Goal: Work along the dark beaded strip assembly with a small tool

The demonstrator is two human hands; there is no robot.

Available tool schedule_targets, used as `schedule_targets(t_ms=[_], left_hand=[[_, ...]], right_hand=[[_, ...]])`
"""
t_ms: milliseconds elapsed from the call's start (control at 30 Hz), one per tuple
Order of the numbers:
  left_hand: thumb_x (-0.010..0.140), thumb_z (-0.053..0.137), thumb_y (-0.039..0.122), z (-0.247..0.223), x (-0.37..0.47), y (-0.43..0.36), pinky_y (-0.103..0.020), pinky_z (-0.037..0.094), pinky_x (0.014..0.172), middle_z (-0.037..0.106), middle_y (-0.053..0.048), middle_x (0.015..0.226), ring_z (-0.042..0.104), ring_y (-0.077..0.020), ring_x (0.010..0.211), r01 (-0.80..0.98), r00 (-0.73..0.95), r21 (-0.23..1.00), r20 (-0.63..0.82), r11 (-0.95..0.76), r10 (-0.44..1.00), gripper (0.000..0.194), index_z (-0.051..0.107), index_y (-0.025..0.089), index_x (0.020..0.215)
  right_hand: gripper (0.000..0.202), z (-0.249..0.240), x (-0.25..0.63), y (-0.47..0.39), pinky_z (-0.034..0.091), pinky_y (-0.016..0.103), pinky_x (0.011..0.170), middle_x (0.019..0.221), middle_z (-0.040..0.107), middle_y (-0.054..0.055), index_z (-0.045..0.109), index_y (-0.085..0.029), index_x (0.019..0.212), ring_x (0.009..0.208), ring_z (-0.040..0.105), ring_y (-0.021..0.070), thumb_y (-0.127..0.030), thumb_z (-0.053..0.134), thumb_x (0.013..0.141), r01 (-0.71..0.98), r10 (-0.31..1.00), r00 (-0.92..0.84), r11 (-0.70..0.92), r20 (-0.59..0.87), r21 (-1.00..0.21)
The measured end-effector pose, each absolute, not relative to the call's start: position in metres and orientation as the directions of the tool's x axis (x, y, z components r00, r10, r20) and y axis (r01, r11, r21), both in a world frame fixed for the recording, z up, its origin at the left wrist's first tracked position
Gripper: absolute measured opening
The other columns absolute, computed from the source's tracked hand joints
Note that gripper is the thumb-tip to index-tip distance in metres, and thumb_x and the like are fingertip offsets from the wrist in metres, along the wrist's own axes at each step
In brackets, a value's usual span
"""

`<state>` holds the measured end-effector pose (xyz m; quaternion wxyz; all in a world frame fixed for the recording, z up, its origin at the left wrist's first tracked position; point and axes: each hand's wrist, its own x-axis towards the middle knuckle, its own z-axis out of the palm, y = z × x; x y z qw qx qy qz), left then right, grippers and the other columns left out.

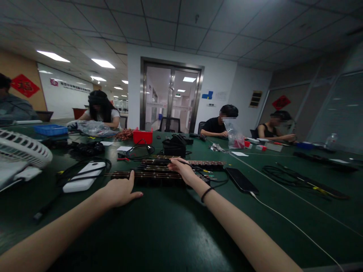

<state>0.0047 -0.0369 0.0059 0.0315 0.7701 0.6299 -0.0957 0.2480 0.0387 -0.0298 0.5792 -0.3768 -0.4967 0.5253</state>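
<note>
On the green table before me lie long dark strips (pixel 159 175) with thin copper-coloured rods or wires along them. My left hand (pixel 120 190) is at the near strip's left part, index finger stretched onto it, thumb apart, nothing held. My right hand (pixel 183 170) is closed round a slim black pen-shaped tool (pixel 159 161), pointing left over the strips. Its exact kind is too dark to make out. A black cable (pixel 219 185) curves beside my right wrist. Several thin rod ends (pixel 211 176) stick out at the right.
A black phone (pixel 242 180) with a white cable lies right; a white power bank (pixel 84 177) wrapped in black cable lies left. Beyond are a white fan (pixel 25 147), a red bin (pixel 142 136), a black case (pixel 174 146) and a blue tray (pixel 51 130). Several people sit around the table.
</note>
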Motion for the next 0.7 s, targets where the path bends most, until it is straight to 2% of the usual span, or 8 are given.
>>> schedule_targets(t_ms=[333, 700], left_hand=[[0.098, 0.049, 0.054, 0.0057, 0.0047, -0.0358, -0.048, 0.049, 0.099, 0.064, -0.031, 0.131, 0.065, -0.0402, 0.119, 0.977, 0.188, -0.067, -0.183, -0.203, 0.965, 0.091, 0.011, -0.002, 0.160], [0.098, 0.047, 0.051, 0.0076, 0.0056, -0.0384, -0.048, 0.049, 0.099, 0.065, -0.031, 0.128, 0.066, -0.0403, 0.118, 0.973, 0.201, -0.081, -0.173, -0.218, 0.964, 0.089, 0.013, -0.004, 0.159]], right_hand=[[0.024, -0.0293, 0.2488, 0.0402, 0.057, 0.033, 0.082, 0.071, 0.073, 0.002, 0.071, -0.019, 0.080, 0.069, 0.070, 0.0159, -0.037, 0.083, 0.071, -0.207, 0.985, -0.049, 0.150, 0.164, -0.967], [0.020, -0.0291, 0.2490, 0.0407, 0.057, 0.032, 0.078, 0.070, 0.073, 0.002, 0.072, -0.019, 0.079, 0.067, 0.071, 0.0156, -0.034, 0.083, 0.072, -0.206, 0.986, -0.044, 0.150, 0.162, -0.967]])
